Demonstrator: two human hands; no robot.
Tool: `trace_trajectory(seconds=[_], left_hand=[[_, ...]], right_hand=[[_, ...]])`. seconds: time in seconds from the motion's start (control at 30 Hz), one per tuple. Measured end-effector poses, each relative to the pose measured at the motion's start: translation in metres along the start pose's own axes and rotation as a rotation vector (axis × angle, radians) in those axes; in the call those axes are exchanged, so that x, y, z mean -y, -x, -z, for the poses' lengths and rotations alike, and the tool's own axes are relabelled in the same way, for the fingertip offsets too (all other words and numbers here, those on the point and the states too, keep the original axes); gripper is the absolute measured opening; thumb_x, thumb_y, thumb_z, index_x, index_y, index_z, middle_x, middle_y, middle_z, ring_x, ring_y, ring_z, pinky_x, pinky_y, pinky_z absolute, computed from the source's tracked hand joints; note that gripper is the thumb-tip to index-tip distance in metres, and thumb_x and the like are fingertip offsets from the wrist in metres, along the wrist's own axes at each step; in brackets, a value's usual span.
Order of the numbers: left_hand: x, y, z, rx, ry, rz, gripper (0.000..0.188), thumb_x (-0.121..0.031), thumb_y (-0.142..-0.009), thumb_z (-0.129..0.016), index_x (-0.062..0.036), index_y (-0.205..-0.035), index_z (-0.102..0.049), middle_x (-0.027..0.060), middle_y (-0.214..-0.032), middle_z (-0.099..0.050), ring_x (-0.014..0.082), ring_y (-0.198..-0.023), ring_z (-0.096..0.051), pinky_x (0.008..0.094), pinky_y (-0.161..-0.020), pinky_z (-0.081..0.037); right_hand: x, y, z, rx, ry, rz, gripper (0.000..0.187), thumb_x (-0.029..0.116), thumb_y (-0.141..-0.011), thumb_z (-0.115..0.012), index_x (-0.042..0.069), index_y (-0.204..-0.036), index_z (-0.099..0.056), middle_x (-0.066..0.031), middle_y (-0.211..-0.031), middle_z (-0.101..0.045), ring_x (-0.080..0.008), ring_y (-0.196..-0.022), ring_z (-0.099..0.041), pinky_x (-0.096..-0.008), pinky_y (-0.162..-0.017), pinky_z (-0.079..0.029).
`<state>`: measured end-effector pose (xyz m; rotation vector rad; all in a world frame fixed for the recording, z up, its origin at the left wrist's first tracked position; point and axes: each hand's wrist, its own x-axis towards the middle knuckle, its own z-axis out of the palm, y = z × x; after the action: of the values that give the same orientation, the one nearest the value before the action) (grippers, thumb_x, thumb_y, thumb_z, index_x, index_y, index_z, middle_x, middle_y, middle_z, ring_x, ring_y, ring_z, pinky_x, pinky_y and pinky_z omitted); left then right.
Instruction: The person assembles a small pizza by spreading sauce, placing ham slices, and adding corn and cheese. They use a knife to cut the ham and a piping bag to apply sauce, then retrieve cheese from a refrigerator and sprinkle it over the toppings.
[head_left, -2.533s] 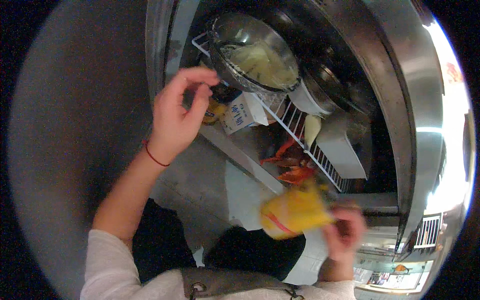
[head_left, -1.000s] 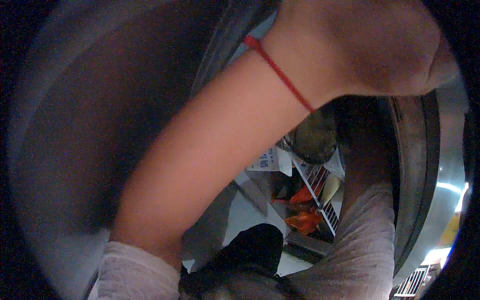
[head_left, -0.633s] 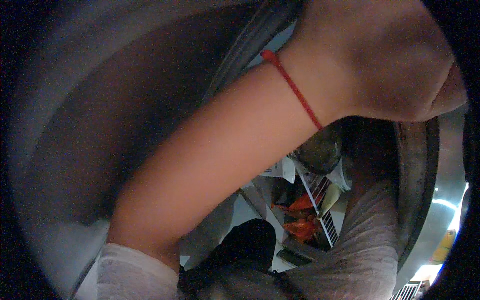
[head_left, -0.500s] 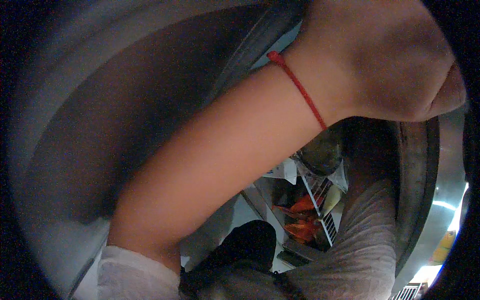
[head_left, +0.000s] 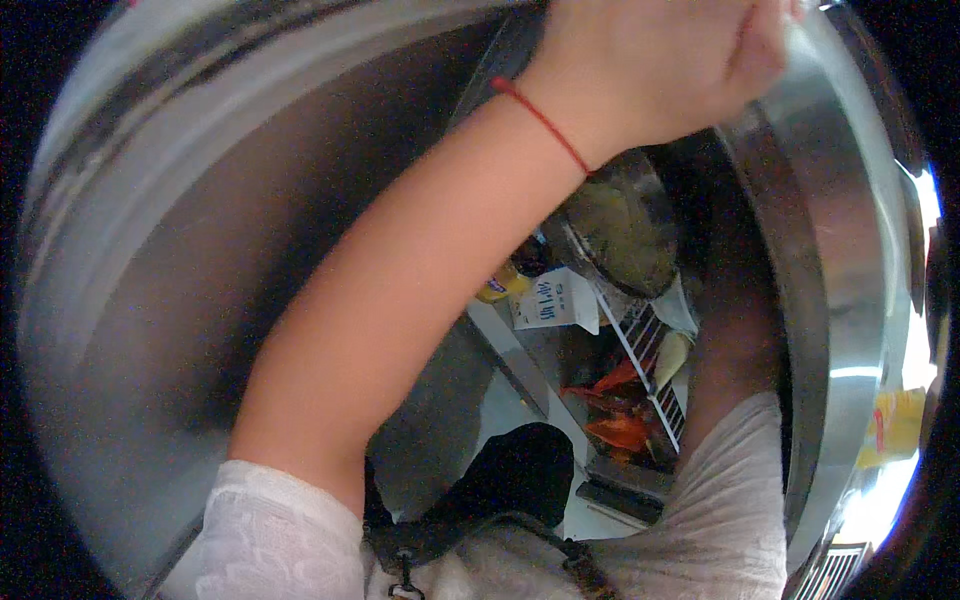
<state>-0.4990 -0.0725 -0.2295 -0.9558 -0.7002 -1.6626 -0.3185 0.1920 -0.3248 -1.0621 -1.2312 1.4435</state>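
My left arm, bare below a white sleeve [head_left: 290, 520], reaches up across the middle of the view with a thin red cord bracelet [head_left: 545, 122] at the wrist. My left hand [head_left: 650, 70] is at the top edge with its fingers curled in, close to a shiny curved metal edge [head_left: 800, 60]. What the fingers hold, if anything, is hidden. My right forearm [head_left: 735, 340] goes up into deep shadow, and the right hand does not show. Between the arms stands a clear rounded container [head_left: 625, 235] with greenish contents, near a white carton [head_left: 555, 300].
Below is a white wire shelf [head_left: 645, 355] with orange-red packages [head_left: 615, 410] under it. A dark curved panel [head_left: 200, 300] fills the left side, and a steel surface [head_left: 850, 300] bends down the right. A yellow package [head_left: 893, 425] shows beyond it.
My left hand and forearm sit higher and further left in the view. More of the white carton and the rounded container now shows beside the arm. The picture is brighter.
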Motion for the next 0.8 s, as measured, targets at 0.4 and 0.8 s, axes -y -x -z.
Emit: trace_trajectory(seconds=[0.4, 0.8], left_hand=[[-0.03, 0.049, 0.024, 0.288, -0.037, 0.065, 0.015, -0.011, -0.091, -0.047, -0.0078, -0.091, -0.061, 0.0112, -0.094, -0.059, 0.0318, -0.097, -0.055, 0.0431, -0.091, -0.037], [-0.037, 0.05, 0.026, 0.676, -0.092, 0.177, 0.024, -0.007, -0.088, -0.044, -0.0031, -0.104, -0.061, 0.014, -0.114, -0.06, 0.0305, -0.112, -0.053, 0.0401, -0.106, -0.032]], right_hand=[[-0.049, 0.113, 0.057, 0.002, -0.626, 0.091, 0.036, 0.027, -0.1, -0.045, 0.007, -0.129, -0.053, -0.0161, -0.132, -0.053, -0.0318, -0.122, -0.05, -0.0658, -0.102, -0.037], [-0.036, 0.303, 0.053, -0.199, -0.595, -0.173, 0.03, 0.018, -0.088, -0.065, 0.006, -0.114, -0.055, -0.0084, -0.117, -0.06, -0.0266, -0.11, -0.057, -0.0548, -0.094, -0.049]])
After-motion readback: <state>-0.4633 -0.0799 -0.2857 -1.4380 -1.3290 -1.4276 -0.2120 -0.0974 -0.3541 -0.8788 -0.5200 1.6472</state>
